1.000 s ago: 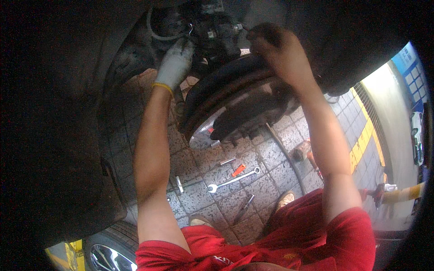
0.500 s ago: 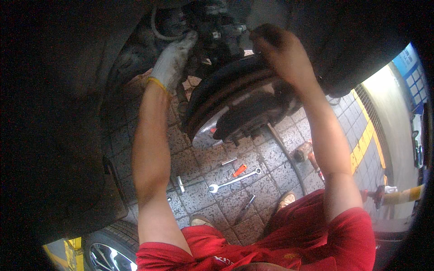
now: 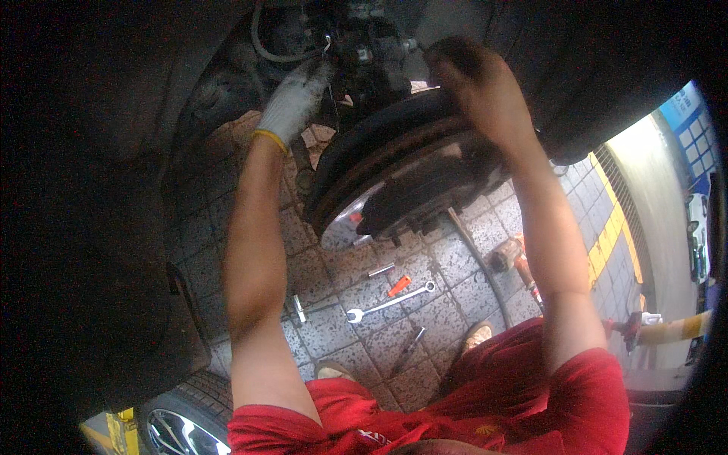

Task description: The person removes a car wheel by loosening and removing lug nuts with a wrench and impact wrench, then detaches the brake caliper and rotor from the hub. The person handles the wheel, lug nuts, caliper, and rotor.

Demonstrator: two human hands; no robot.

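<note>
I am looking up under a raised car at a brake disc (image 3: 387, 163) and the hub parts behind it. My left hand (image 3: 292, 98), in a white knitted glove with a yellow cuff, reaches up behind the disc against the dark suspension parts (image 3: 364, 57); its fingertips are hidden there. My bare right hand (image 3: 478, 87) rests on the top rim of the disc, fingers curled over it. A dark brake caliper (image 3: 432, 193) sits on the lower side of the disc.
On the paved floor below lie a combination spanner (image 3: 390, 302), an orange-handled tool (image 3: 399, 286), a small socket piece (image 3: 299, 309) and a dark tool (image 3: 409, 343). A wheel (image 3: 178, 421) lies at lower left. An impact tool (image 3: 512, 258) sits at right. Yellow floor stripes (image 3: 610, 235) run beyond.
My left hand has moved up and further in behind the disc. My right hand stays on the disc rim. The view has shifted slightly.
</note>
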